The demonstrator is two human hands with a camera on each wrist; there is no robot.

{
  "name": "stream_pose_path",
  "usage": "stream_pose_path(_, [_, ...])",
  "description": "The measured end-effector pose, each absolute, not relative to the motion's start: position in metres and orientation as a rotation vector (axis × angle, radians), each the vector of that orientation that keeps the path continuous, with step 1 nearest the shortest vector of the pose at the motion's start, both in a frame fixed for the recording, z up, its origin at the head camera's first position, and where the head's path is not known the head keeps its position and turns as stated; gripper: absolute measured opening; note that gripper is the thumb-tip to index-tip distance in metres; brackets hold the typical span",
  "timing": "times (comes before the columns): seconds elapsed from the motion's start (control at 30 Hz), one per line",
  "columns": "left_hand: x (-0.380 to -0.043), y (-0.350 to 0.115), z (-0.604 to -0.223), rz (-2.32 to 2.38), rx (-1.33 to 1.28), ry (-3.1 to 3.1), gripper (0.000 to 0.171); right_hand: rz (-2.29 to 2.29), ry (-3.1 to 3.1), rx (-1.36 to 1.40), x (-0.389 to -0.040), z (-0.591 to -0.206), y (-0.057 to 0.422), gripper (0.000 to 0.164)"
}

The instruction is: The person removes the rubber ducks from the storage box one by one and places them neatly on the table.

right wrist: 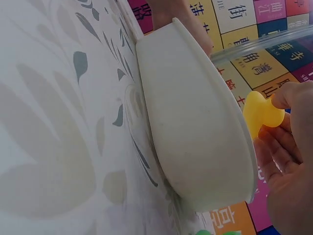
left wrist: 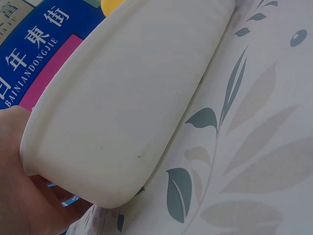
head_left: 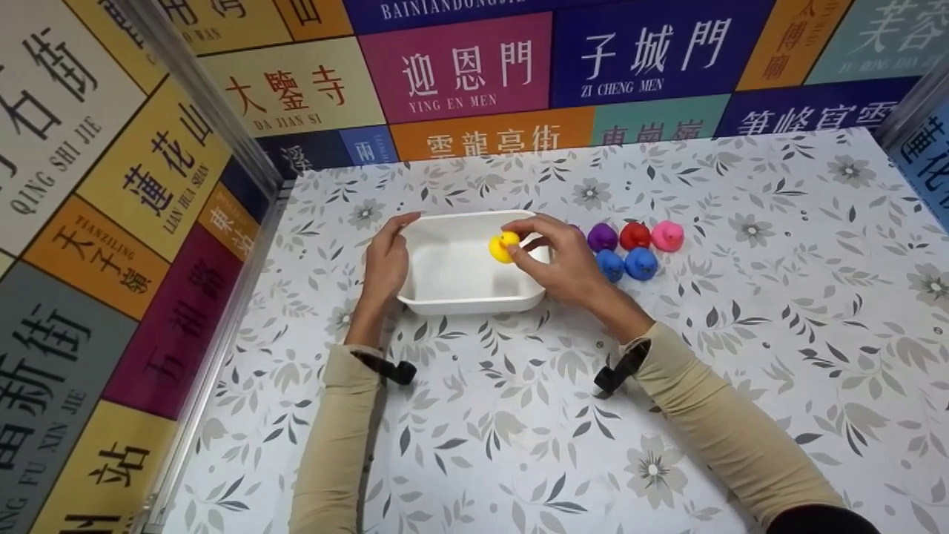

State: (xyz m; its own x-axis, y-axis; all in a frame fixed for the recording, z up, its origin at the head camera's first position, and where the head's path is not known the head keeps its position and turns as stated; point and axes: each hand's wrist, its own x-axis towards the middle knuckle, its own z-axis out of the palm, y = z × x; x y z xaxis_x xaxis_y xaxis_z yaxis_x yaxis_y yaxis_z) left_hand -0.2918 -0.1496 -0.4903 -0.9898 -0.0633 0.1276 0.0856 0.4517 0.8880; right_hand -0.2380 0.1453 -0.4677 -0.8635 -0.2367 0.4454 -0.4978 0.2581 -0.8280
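Observation:
A white rectangular plastic tub (head_left: 452, 259) sits on the table, its inside visible in the head view. My left hand (head_left: 387, 256) grips its left end, fingers along the rim; the left wrist view shows this hand (left wrist: 29, 181) around the tub's end wall (left wrist: 117, 107). Over the right part of the tub, my right hand (head_left: 560, 256) pinches a yellow rubber duck (head_left: 502, 248) between thumb and fingers. The right wrist view has the duck (right wrist: 259, 112) just above the rim, held by the fingers of the right hand (right wrist: 293, 161).
Right of the tub stand several rubber ducks: a purple one (head_left: 603, 237), a red one (head_left: 635, 236), a pink one (head_left: 668, 236) and two blue ones (head_left: 641, 263). Something green (right wrist: 215, 232) peeks in below the tub in the right wrist view. Sign-patterned walls (head_left: 467, 70) border the floral-covered table (head_left: 504, 445).

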Motion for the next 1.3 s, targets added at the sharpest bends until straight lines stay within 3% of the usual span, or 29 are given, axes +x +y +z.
stream_pose_path(1.3, [-0.291, -0.150, -0.491, -1.606, -0.016, -2.562, 0.047, 1.527, -2.317, 0.684, -0.210, -0.471, 0.278, 0.043])
